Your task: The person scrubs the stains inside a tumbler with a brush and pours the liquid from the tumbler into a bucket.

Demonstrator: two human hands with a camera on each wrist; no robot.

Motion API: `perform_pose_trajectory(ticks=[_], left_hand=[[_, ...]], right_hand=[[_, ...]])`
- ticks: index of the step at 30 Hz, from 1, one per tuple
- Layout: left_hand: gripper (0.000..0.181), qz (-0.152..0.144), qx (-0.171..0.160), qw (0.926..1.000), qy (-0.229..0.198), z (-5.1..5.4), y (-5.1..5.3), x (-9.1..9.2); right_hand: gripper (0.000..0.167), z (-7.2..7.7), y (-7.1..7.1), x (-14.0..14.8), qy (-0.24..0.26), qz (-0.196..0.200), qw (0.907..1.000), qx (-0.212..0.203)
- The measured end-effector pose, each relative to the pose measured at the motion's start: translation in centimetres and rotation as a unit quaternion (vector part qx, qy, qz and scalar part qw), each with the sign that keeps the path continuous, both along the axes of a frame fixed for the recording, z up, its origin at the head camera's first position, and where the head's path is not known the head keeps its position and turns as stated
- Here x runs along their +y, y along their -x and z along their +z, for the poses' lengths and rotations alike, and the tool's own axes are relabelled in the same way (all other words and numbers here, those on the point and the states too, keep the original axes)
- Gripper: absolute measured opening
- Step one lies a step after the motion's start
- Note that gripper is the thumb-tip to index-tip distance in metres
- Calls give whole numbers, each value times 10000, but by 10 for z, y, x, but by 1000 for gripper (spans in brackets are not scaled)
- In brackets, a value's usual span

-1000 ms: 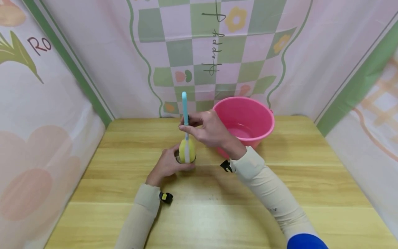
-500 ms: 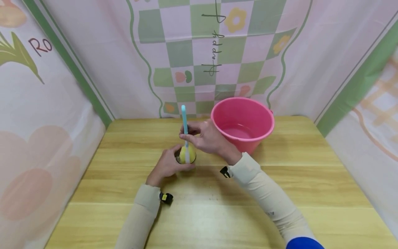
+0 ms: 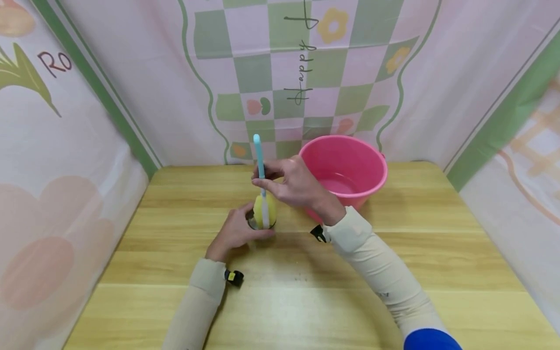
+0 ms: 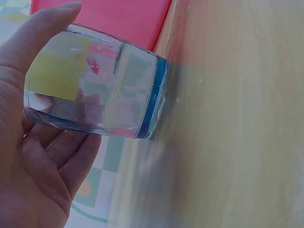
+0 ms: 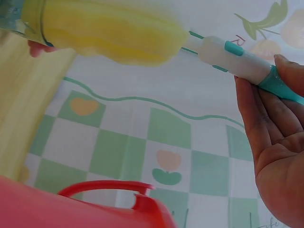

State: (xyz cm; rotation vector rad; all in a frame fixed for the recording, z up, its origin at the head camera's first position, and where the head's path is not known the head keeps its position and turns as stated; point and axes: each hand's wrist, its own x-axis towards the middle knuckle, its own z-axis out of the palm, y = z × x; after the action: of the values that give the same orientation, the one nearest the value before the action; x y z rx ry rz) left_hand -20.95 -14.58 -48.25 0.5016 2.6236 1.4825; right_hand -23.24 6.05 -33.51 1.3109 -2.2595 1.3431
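Note:
My left hand (image 3: pixel 238 228) grips a clear drinking glass (image 4: pixel 128 90) with a blue-tinted base, fingers and thumb round its sides near the mouth. The glass is upright, at or just over the tabletop. My right hand (image 3: pixel 299 184) pinches the teal and white handle of a sponge bottle brush (image 3: pixel 259 158), held nearly vertical above the glass. Its yellow sponge head (image 5: pixel 114 35) has its lower end inside the glass, while the upper part stands out of the mouth. Through the glass wall, the left wrist view shows the sponge's end in the upper portion.
A pink bucket (image 3: pixel 345 165) stands at the back of the wooden table (image 3: pixel 393 272), just right of my right hand. In the right wrist view its red handle (image 5: pixel 109 185) shows. A patterned cloth backdrop (image 3: pixel 245 73) rises behind the table's far edge.
My right hand first lowered the brush deeper into the glass, then raised it again, so more sponge shows now. The left hand and glass have stayed in place.

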Motion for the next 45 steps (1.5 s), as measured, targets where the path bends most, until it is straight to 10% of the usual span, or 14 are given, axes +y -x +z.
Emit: perform_pose_trajectory(ticks=[10, 24, 37, 45], left_hand=[[62, -14, -21, 9998, 173, 0, -3, 1], [59, -37, 65, 10000, -56, 1, 1, 2], [77, 44, 170, 9996, 213, 0, -1, 1], [49, 59, 29, 10000, 30, 0, 0, 1]], right_hand=[[5, -27, -1, -5, -402, -90, 9989, -202], [5, 2, 0, 1, 306, 14, 9990, 321], [8, -34, 2, -8, -201, -136, 9991, 342], [7, -7, 0, -7, 143, 12, 9978, 648]])
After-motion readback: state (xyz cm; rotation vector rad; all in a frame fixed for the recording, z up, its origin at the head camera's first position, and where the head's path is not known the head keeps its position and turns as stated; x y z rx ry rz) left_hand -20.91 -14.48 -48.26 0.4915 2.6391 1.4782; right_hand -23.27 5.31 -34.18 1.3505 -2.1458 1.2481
